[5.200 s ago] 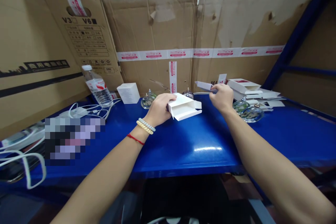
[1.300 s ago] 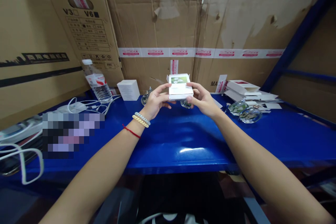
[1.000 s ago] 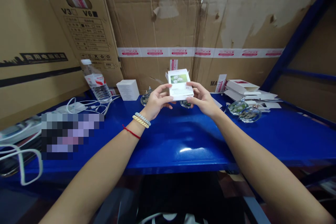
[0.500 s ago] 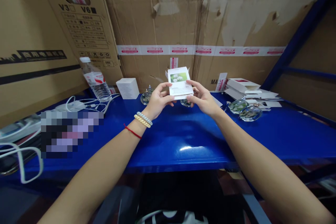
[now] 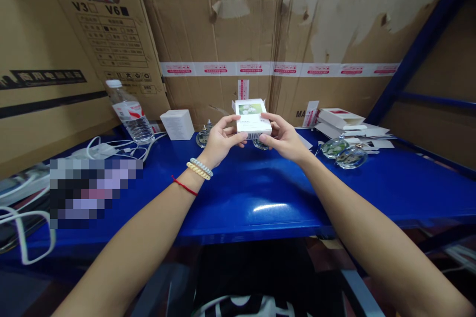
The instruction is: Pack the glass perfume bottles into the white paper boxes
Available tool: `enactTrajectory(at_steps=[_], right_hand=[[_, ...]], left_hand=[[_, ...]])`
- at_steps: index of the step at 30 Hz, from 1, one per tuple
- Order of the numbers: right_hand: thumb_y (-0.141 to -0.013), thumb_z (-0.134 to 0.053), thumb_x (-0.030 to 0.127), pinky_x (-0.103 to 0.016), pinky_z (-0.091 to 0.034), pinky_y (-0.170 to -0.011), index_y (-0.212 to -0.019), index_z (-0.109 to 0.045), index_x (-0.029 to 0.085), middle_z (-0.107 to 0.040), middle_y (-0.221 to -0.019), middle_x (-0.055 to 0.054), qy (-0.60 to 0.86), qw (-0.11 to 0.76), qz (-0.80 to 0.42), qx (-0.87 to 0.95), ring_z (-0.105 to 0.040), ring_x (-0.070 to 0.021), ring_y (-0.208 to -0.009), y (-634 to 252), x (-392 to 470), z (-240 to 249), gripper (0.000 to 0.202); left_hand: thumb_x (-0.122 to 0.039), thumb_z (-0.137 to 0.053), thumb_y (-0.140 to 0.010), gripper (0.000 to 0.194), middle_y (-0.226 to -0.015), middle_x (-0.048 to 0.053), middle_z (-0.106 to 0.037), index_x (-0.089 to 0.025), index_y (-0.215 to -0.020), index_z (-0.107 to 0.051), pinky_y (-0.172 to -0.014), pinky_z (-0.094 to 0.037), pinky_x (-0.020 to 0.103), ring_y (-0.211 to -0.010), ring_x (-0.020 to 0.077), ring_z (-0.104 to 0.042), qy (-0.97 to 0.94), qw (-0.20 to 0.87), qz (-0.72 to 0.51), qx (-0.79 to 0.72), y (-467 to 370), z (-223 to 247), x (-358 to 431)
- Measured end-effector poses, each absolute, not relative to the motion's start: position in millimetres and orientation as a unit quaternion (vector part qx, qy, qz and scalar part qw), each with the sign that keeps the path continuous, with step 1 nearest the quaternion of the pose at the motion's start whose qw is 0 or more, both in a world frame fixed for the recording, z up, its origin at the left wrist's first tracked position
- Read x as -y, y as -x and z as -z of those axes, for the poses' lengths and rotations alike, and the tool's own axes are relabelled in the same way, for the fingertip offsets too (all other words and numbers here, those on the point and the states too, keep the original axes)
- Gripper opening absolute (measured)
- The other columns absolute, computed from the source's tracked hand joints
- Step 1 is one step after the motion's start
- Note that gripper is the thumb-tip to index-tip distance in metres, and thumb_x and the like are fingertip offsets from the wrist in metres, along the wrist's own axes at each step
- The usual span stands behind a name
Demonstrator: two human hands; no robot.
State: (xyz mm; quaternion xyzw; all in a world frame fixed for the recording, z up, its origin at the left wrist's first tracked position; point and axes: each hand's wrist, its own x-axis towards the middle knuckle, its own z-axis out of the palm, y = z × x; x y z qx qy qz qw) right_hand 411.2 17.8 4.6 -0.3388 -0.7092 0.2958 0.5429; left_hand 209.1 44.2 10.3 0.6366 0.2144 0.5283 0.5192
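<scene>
A small white box (image 5: 254,120) with a green-and-white flower picture is held above the blue table (image 5: 238,198). My left hand (image 5: 221,141) grips its left side, and my right hand (image 5: 283,138) grips its right side, both thumbs at the lower edge. A barcode shows on the end facing me, and small flaps stick up at the far end. Behind the box and partly hidden by it is a glass bottle (image 5: 261,144). Another ornate glass bottle (image 5: 203,137) stands just beyond my left hand.
A closed white box (image 5: 177,125) and a tilted water bottle (image 5: 131,114) stand at the back left, near white cables (image 5: 97,149). Two glass bottles (image 5: 351,157) lie at right before flattened white boxes (image 5: 340,119). Large cardboard (image 5: 223,25) lines the back.
The box has tipped so that its barcoded end now faces me, and that end looks closed. My thumbs have shifted slightly along its lower edge. The whole view has moved a little.
</scene>
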Motion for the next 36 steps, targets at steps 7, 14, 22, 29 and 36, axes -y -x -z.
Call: enactTrajectory(at_steps=[7,14,22,29,36], right_hand=[[-0.072,-0.075,0.050,-0.026,-0.050,-0.062,-0.118,-0.049,0.024,-0.061,-0.093,-0.003,0.341,0.534,-0.277,0.722,-0.056,-0.0110,-0.072,-414,-23,0,0.060],[-0.071,-0.077,0.047,-0.033,-0.053,-0.076,-0.120,-0.052,0.023,-0.064,-0.096,-0.004,0.344,0.506,-0.265,0.745,-0.061,-0.0147,-0.080,-414,-24,2,0.060],[-0.068,-0.076,0.032,-0.031,-0.053,-0.074,-0.130,-0.057,0.023,-0.064,-0.115,-0.007,0.353,0.447,-0.278,0.774,-0.060,-0.0187,-0.095,-417,-17,-2,0.066],[-0.067,-0.064,0.025,-0.042,-0.052,-0.089,-0.114,-0.068,0.016,-0.068,-0.110,-0.011,0.476,0.579,-0.120,0.651,-0.062,-0.0244,-0.099,-450,-34,-9,0.048],[-0.063,-0.060,0.022,-0.045,-0.048,-0.097,-0.093,-0.072,0.014,-0.072,-0.099,-0.010,0.674,0.489,-0.006,0.553,-0.065,-0.0260,-0.097,-485,-48,-1,0.034]], left_hand=[[-0.028,-0.082,-0.060,0.072,-0.085,0.004,-0.069,-0.020,-0.122,-0.047,-0.061,-0.053,0.027,-0.064,0.0138,-0.065,-0.640,0.525,-0.521,-0.208,-209,-8,-45],[-0.028,-0.078,-0.065,0.100,-0.083,0.006,-0.069,-0.019,-0.145,-0.018,-0.057,-0.053,0.032,-0.062,0.0186,-0.065,-0.567,0.555,-0.535,-0.289,-211,-6,-51],[-0.034,-0.076,-0.068,0.052,-0.095,0.011,-0.071,-0.015,-0.112,-0.056,-0.053,-0.051,0.029,-0.068,0.0198,-0.066,-0.558,0.556,-0.512,-0.343,-209,-7,-55],[-0.028,-0.083,-0.061,0.052,-0.106,0.012,-0.071,-0.014,-0.105,-0.060,-0.078,-0.057,0.040,-0.089,0.0245,-0.069,-0.587,0.543,-0.521,-0.300,-197,-4,-67],[-0.022,-0.087,-0.051,0.062,-0.113,0.016,-0.070,-0.010,-0.107,-0.061,-0.103,-0.046,0.054,-0.108,0.0306,-0.066,-0.746,0.510,-0.326,-0.276,-190,9,-72]])
